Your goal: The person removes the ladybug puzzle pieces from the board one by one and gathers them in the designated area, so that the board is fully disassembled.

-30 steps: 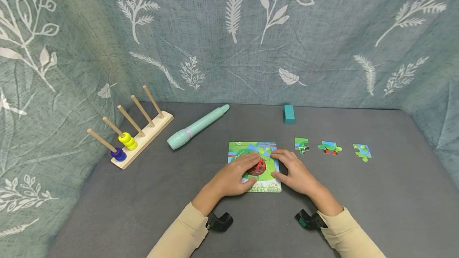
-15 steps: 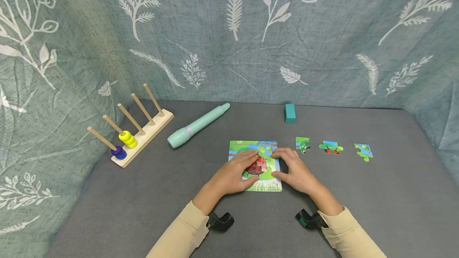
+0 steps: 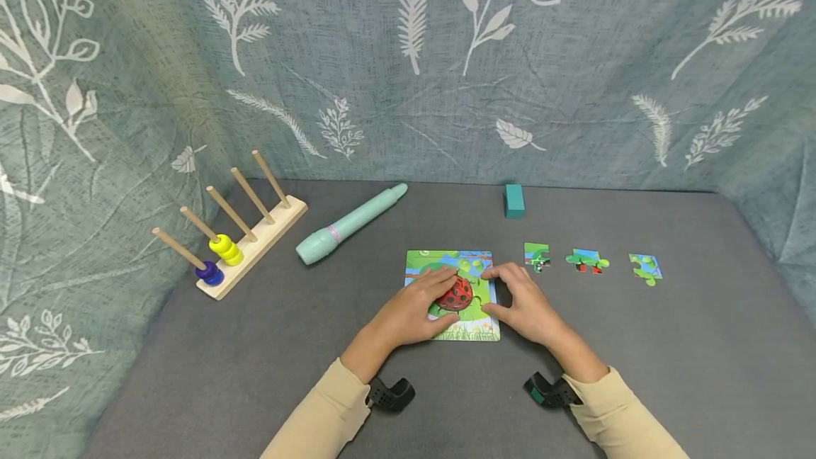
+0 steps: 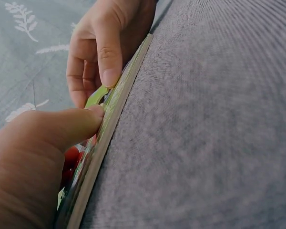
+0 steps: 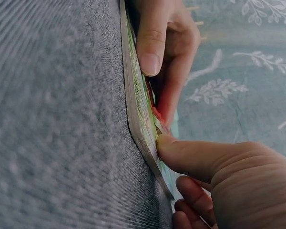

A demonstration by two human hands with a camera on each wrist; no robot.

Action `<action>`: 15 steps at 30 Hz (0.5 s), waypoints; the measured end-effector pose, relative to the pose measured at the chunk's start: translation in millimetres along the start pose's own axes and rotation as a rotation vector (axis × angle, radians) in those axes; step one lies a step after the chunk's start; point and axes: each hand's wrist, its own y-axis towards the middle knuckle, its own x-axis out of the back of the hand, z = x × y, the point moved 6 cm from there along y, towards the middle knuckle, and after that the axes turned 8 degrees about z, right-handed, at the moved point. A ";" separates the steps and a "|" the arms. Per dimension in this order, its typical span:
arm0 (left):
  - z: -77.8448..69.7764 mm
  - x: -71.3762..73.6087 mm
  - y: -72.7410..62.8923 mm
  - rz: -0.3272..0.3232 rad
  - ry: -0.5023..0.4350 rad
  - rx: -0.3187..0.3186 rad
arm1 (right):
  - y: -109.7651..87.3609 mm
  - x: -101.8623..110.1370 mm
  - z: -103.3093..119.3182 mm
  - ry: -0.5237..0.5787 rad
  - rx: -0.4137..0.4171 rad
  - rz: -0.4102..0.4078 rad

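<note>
A square ladybug jigsaw puzzle (image 3: 468,331) lies in its thin tray in front of me. My left hand (image 3: 417,310) rests on its left part, fingers straight over the picture and thumb near the lower edge. Along the right side, my right hand (image 3: 525,307) pinches a green puzzle piece (image 4: 96,97) between thumb and fingers. In the left wrist view this piece stands slightly raised from the tray. The right wrist view shows the right thumb at the puzzle's surface, with the left thumb (image 5: 151,59) farther along. My hands hide parts of the picture.
Three loose puzzle pieces (image 3: 587,261) lie in a row to the right. Behind the puzzle stands a teal block (image 3: 514,202). A mint-green toy microphone (image 3: 350,224) and a wooden peg stand (image 3: 255,253) with blue and yellow rings are at the left. A patterned curtain (image 3: 382,91) hangs behind.
Both hands stay nearly in place. The green piece by my right fingers shifts slightly against the ladybug picture, and a pale glare there is gone. The loose pieces have not moved.
</note>
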 end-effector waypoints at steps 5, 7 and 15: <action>-0.3 0.1 0.5 -0.001 -0.008 0.002 | -0.1 3.5 -1.4 -0.005 -0.008 -0.012; -0.3 0.3 -0.2 0.001 -0.016 0.008 | 0.0 4.9 -1.6 -0.007 -0.017 -0.008; 0.6 2.1 -0.8 0.011 -0.055 0.036 | 0.2 26.2 -7.6 0.013 -0.061 -0.036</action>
